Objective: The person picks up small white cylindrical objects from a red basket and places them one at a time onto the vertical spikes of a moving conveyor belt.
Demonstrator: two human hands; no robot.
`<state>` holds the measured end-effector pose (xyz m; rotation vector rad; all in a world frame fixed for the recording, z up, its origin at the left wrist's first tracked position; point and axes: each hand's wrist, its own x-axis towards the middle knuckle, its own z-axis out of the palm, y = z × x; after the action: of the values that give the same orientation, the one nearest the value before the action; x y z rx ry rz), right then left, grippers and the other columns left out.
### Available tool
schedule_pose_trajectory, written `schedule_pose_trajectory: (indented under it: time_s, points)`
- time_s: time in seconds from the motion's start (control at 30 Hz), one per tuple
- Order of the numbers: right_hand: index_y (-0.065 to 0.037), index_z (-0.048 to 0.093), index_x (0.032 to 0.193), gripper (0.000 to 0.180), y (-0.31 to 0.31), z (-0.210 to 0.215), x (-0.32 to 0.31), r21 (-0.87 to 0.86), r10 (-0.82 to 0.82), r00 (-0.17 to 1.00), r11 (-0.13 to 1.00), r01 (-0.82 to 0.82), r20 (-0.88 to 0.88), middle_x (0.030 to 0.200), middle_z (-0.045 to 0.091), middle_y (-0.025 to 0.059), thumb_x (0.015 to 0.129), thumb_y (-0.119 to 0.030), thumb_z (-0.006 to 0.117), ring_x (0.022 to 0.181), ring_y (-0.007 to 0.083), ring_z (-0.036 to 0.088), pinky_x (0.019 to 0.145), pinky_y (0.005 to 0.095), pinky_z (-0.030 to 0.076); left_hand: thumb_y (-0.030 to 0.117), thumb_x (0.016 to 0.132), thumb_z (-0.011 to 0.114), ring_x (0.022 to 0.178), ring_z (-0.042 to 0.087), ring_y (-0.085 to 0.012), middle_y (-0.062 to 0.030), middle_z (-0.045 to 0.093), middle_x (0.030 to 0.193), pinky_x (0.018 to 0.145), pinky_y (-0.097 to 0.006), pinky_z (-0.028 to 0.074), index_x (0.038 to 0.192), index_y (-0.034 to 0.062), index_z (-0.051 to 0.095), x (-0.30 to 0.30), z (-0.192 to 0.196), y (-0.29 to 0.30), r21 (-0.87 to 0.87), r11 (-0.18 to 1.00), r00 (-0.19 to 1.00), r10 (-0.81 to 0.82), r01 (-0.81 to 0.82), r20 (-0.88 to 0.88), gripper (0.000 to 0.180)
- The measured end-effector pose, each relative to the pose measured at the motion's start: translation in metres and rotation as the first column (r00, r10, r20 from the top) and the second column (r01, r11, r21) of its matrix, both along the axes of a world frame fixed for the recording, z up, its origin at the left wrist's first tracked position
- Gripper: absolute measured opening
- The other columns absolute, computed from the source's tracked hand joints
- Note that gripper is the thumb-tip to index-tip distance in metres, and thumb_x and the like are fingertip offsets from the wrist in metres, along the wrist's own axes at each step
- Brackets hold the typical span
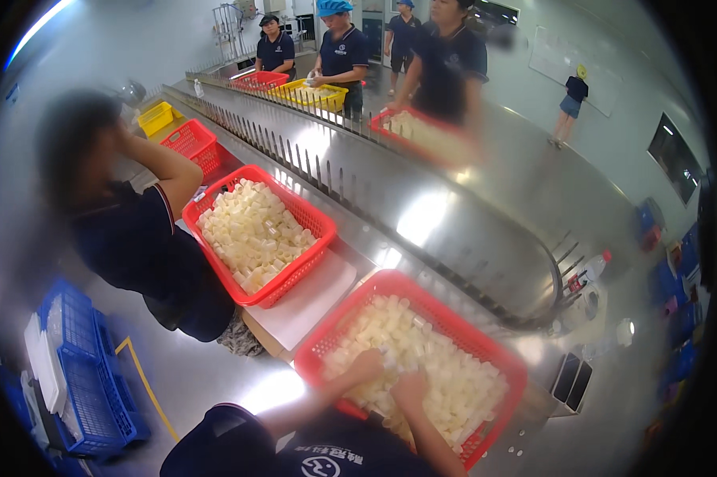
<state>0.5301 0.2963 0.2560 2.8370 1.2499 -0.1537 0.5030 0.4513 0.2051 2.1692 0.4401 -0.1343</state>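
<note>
A red plastic basket (317,338) stands in front of me, filled with small, pale, tube-shaped pieces (454,397). My left hand (366,367) reaches over the near left part of the heap with its fingers closed. Close beside it on the right, my right hand (410,388) is also closed, its fingertips turned toward the left hand. Pale bits show around both sets of fingertips, but blur and the similar colour of the heap hide what exactly each hand grips.
A second red basket (322,248) of the same pieces stands at left beside a co-worker (148,246). A metal conveyor (390,191) edged with upright pins runs beyond. More people work across it. Blue crates (88,381) stand on the floor; a bottle (589,269) is at right.
</note>
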Motion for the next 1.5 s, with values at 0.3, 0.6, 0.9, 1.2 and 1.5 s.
schedule_pose_trajectory:
  time_s: [0.3,0.6,0.9,1.2,1.5]
  points:
    - [-0.012,0.059,0.097,0.04,0.011,-0.013,0.025,0.203,-0.13,0.989,0.969,0.141,-0.068,0.091,0.057,0.011,0.065,-0.035,0.058,0.099,0.0308,0.043,0.079,0.0469,0.034,0.034,0.072,0.06,0.087,0.056,-0.032,-0.0195,0.059,0.093,0.077,-0.037,0.044,0.106,0.0045,0.055,-0.004,0.022,0.017,0.187,0.977,0.994,0.109,-0.104,-0.019,0.046]
    - [-0.022,0.053,0.111,0.046,0.005,-0.016,0.048,0.352,-0.182,0.977,0.927,0.132,0.114,0.122,0.042,0.0077,0.066,-0.029,0.056,0.114,0.0271,0.033,0.086,0.0493,0.028,0.031,0.068,0.062,0.096,0.048,-0.03,-0.0126,0.056,0.1,0.084,-0.037,0.038,0.099,0.009,0.058,-0.004,0.001,-0.001,0.432,0.854,0.956,-0.241,0.292,-0.17,0.038]
    - [-0.021,0.054,0.11,0.045,-0.009,-0.032,0.066,0.399,-0.144,0.99,0.908,0.13,0.006,0.117,0.047,0.009,0.066,-0.023,0.056,0.112,0.0261,0.036,0.093,0.051,0.022,0.036,0.064,0.067,0.116,0.032,-0.0331,-0.011,0.043,0.12,0.098,-0.041,0.025,0.112,0.011,0.051,-0.002,0.036,0.003,0.516,0.857,0.989,-0.056,-0.021,0.134,0.056]
    - [-0.018,0.051,0.113,0.043,-0.03,-0.022,0.014,0.42,-0.074,0.996,0.907,0.043,0.059,0.117,0.046,0.009,0.072,-0.03,0.052,0.115,0.0265,0.034,0.09,0.046,0.027,0.052,0.066,0.059,0.123,0.023,-0.0359,-0.0178,0.03,0.131,0.097,-0.044,0.026,0.125,0.0083,0.037,-0.004,-0.006,0.008,0.613,0.723,0.945,-0.289,0.32,-0.152,0.077]
    - [-0.018,0.053,0.108,0.042,-0.026,-0.025,0.004,0.306,-0.278,0.96,0.916,0.259,0.019,0.111,0.051,0.0029,0.071,-0.037,0.053,0.095,0.0263,0.047,0.081,0.0461,0.032,0.052,0.064,0.061,0.102,0.047,-0.0342,-0.0156,0.039,0.123,0.086,-0.044,0.038,0.122,0.0158,0.041,0.002,0.041,-0.002,0.522,0.698,0.871,-0.396,0.491,-0.29,0.072]
